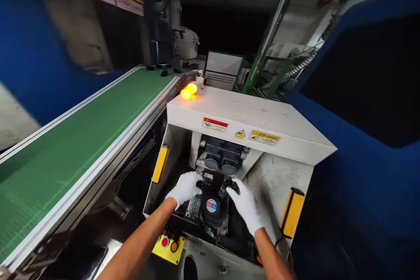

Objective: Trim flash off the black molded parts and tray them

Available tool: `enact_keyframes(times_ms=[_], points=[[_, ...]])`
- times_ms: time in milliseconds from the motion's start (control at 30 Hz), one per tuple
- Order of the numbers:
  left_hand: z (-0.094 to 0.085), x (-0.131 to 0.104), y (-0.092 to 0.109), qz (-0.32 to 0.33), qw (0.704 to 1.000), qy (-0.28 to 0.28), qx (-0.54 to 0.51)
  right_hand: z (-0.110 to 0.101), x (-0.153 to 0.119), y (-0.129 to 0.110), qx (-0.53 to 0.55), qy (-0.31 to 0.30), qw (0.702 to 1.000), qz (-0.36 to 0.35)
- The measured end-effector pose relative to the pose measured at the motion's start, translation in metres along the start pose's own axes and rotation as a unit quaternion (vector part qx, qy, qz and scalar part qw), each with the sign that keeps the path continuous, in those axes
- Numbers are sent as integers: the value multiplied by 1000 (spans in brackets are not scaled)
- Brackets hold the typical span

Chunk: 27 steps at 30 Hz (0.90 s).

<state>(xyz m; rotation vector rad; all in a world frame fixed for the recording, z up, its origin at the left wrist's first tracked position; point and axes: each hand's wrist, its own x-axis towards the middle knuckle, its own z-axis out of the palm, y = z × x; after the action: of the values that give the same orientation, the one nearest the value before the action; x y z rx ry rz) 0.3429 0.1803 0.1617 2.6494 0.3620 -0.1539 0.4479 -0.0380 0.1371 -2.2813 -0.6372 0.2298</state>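
Observation:
Both hands wear white gloves and reach into the open front of a white machine (249,105). My left hand (187,188) has its fingers wrapped round a small black part (200,184) left of the central black block. My right hand (244,201) holds another black part (231,183) on the right side. Between the hands sits the black block with a round red, white and blue label (211,205). Above it are two dark round-faced cylinders (219,164) of the machine.
A green conveyor belt (82,131) runs along the left. Yellow light strips (160,165) flank the opening. An orange lamp (189,91) glows on the housing. A yellow button box (169,248) is at the front. Blue machines (367,175) stand on both sides.

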Motion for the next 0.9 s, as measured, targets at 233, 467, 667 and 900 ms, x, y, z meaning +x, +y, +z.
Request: enact_keyframes(times_ms=[233,467,667,900], points=[[-10,83,39,12,991,-46,128,-31,55,27,-116,-115,986,-27],[-2,94,46,11,985,-63,162,-32,75,14,-213,-190,955,-82],[5,90,39,10,987,-47,154,-30,80,5,-252,-204,942,-84],[11,91,36,5,988,-45,145,-27,72,13,-274,-201,938,-63]])
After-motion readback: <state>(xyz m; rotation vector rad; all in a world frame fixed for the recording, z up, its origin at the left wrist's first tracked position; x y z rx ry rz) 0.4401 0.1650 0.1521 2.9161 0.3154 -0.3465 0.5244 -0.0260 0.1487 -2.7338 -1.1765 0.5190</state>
